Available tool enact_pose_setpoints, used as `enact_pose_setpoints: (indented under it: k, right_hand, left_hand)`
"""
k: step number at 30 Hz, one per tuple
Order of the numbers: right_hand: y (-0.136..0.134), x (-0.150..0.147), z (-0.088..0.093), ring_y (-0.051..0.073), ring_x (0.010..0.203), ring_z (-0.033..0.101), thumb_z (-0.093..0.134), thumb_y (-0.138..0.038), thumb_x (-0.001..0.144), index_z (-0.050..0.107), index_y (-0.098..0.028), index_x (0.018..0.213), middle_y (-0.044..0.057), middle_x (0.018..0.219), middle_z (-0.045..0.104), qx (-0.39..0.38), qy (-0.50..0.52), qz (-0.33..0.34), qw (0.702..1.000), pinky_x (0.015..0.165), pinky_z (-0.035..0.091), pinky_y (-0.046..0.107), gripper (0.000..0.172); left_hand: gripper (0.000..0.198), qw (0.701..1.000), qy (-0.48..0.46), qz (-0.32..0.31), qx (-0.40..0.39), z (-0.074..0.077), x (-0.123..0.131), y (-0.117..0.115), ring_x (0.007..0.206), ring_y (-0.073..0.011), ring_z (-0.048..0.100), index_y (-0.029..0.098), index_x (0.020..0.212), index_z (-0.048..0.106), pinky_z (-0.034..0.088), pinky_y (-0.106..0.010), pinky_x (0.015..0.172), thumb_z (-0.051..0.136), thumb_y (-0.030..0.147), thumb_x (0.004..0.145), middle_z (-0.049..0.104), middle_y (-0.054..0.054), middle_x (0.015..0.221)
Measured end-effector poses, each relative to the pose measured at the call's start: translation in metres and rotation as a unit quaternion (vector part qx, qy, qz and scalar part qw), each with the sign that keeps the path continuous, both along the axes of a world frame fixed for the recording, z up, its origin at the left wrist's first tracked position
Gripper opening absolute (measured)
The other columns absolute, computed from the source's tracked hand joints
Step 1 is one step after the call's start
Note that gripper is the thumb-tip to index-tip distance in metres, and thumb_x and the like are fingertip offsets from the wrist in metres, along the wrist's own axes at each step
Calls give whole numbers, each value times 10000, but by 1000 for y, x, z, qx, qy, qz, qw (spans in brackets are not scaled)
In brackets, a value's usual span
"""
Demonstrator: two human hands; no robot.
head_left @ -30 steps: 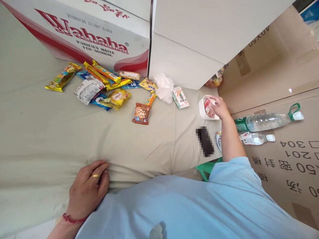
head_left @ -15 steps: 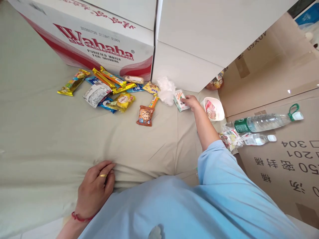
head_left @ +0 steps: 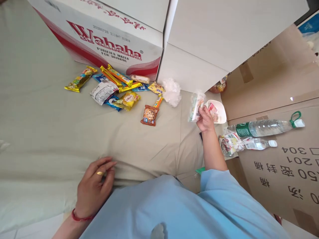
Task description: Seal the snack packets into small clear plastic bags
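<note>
My right hand (head_left: 205,119) is closed round the lower edge of a small white-and-green snack packet (head_left: 196,107), tilted up and slightly blurred. Just right of it stands a white bowl (head_left: 221,111) with a red-and-white packet (head_left: 213,111) inside. My left hand (head_left: 96,182) rests on the beige sheet (head_left: 139,146), fingers loosely bent and apart, holding nothing. Beyond, a brown cookie packet (head_left: 150,115) lies near a crumpled clear plastic bag (head_left: 171,92). Several yellow, blue and silver snack packets, among them a silver-white one (head_left: 103,92), form a loose pile.
A Wahaha water carton (head_left: 107,43) and a plain white box (head_left: 191,63) stand behind the snacks. On the right lie a large water bottle (head_left: 266,127), a smaller bottle (head_left: 259,144) and a knotted bag (head_left: 230,143), beside brown cardboard boxes (head_left: 274,79).
My right hand has lifted the snack packet off the sheet and drawn it right, towards the bowl. The view has shifted slightly. My left hand stays on the sheet, its fingers a little more spread.
</note>
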State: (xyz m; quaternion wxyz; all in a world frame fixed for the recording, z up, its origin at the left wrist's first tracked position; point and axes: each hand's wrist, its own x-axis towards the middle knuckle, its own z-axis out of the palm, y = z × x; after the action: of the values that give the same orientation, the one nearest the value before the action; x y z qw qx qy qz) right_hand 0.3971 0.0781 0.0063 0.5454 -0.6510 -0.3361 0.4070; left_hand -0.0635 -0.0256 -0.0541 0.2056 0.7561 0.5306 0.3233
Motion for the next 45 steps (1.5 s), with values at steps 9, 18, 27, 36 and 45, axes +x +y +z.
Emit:
enact_pose_setpoints:
  k: [9,18,27,36,45]
  right_hand:
    - [-94,-81,-9,78,503,413,583,-527,886,650,-295,1127,57,1187,714,-67,306,120,942,326,311,189,341]
    - [-101,-125,-24,124,392,526,651,-531,902,651,-245,1092,57,833,751,-188,320,245,896,290,384,233,343]
    - [-105,-142,-42,67,328,383,405,-453,1016,600,-173,1185,-14,651,622,-252,470,284,797,255,274,127,381]
    - [-95,-142,-31,140,482,592,455,-692,994,608,-205,1192,65,822,737,-283,142,250,915,369,437,214,547]
    - [-77,-202,-22,270,1132,578,546,-295,1041,764,-239,1133,123,1169,698,144,-441,335,820,1030,499,450,243]
  left_hand:
    - [342,950,-209,-75,-219,48,86,59,1011,-198,694,203,1127,671,613,-337,837,550,494,994,696,-88,1152]
    - [765,901,-317,-231,-183,50,103,88,1464,-326,472,274,1527,489,475,-505,1136,772,416,831,428,-151,1640]
    - [274,943,-236,-173,-158,58,80,91,946,-189,666,194,999,660,509,-315,890,544,442,1001,717,-60,993]
    - [134,960,-78,55,-265,18,64,78,730,-216,597,230,939,550,441,-334,718,440,307,948,644,-33,805]
    - [217,965,-88,80,-232,11,63,68,704,-210,627,234,980,571,449,-319,699,442,409,969,675,-24,790]
